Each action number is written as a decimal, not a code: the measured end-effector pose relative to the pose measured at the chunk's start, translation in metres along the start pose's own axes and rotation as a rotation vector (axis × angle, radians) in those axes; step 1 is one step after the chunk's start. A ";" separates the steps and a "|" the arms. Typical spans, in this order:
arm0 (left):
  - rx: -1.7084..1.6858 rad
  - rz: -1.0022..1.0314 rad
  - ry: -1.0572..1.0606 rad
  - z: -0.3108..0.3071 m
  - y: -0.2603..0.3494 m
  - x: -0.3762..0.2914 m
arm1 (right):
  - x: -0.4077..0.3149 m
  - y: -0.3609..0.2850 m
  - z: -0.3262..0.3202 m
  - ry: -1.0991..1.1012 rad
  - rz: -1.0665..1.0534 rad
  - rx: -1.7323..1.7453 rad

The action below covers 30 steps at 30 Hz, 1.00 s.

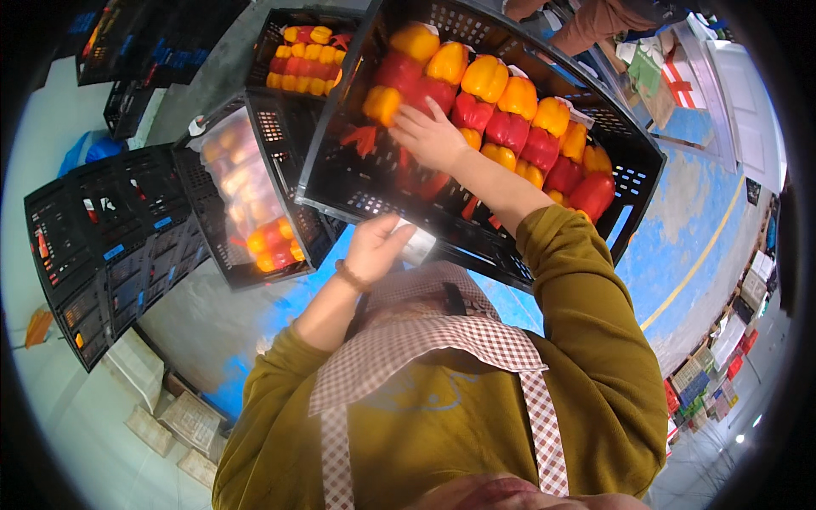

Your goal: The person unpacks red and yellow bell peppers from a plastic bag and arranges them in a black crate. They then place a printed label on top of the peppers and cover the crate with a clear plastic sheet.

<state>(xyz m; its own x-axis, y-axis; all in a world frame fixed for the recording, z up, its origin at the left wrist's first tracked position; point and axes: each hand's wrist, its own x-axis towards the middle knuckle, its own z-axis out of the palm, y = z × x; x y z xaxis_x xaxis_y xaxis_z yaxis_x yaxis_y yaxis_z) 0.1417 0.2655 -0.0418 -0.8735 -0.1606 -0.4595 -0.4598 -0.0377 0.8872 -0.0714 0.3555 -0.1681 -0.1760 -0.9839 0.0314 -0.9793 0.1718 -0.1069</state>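
Rows of yellow bell peppers (484, 78) and red bell peppers (507, 131) lie in a large black plastic crate (325, 137) in front of me. My right hand (430, 137) reaches into it, palm down with fingers spread. Its fingertips are at a yellow bell pepper (382, 106) at the left end of the rows; whether they touch it is unclear. Red strips (361, 140) show in the crate's near left part. My left hand (376, 248), with a bead bracelet on the wrist, pinches a blurred whitish, shiny item (417, 245) by the crate's near side.
At left stands a black crate (213, 245) with peppers partly under clear plastic film (239, 166). Another crate of peppers (306, 67) lies beyond it. Stacked black crates (102, 217) stand far left. Another person's clothed leg (593, 25) is at the top right, near cardboard (656, 95).
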 end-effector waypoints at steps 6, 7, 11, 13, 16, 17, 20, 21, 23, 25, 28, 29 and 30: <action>-0.040 -0.058 -0.022 -0.001 -0.003 0.001 | -0.011 -0.012 -0.016 0.167 0.264 0.295; -0.047 -0.053 -0.007 -0.001 -0.002 0.001 | -0.022 -0.010 -0.019 0.266 0.376 0.345; -0.106 -0.051 0.022 0.002 0.006 0.000 | -0.097 0.036 -0.029 0.585 0.951 0.437; -0.109 -0.044 0.012 0.003 0.007 0.000 | -0.142 0.068 -0.029 0.610 1.227 0.405; -0.154 -0.063 -0.014 0.002 0.004 0.001 | -0.166 0.090 -0.008 0.491 1.335 0.426; -0.081 -0.058 -0.005 0.000 0.002 0.001 | -0.170 0.090 -0.001 0.540 1.259 0.389; -0.083 -0.073 -0.024 -0.002 -0.005 0.001 | -0.169 0.079 0.017 0.607 1.231 0.436; -0.084 -0.056 -0.017 -0.003 -0.007 0.000 | -0.171 0.074 0.019 0.593 1.235 0.491; -0.137 -0.074 -0.015 -0.004 -0.009 0.000 | -0.180 0.068 0.018 0.633 1.135 0.544; -0.119 -0.092 -0.008 -0.006 -0.010 0.000 | -0.193 0.070 0.011 0.551 1.128 0.613; -0.151 -0.127 -0.042 -0.007 -0.010 0.002 | -0.216 0.089 -0.005 0.591 1.104 0.892; -0.097 -0.111 -0.026 -0.007 -0.010 0.002 | -0.224 0.102 -0.014 0.567 1.113 0.572; -0.071 -0.099 -0.022 -0.006 -0.010 0.003 | -0.233 0.116 -0.024 0.588 1.158 0.525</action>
<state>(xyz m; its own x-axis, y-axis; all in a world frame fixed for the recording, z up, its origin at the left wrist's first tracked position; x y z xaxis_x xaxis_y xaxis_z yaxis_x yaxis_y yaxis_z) 0.1447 0.2595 -0.0519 -0.8282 -0.1311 -0.5448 -0.5319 -0.1218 0.8380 -0.1460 0.6061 -0.1636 -0.9917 -0.1115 0.0632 -0.1233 0.6946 -0.7088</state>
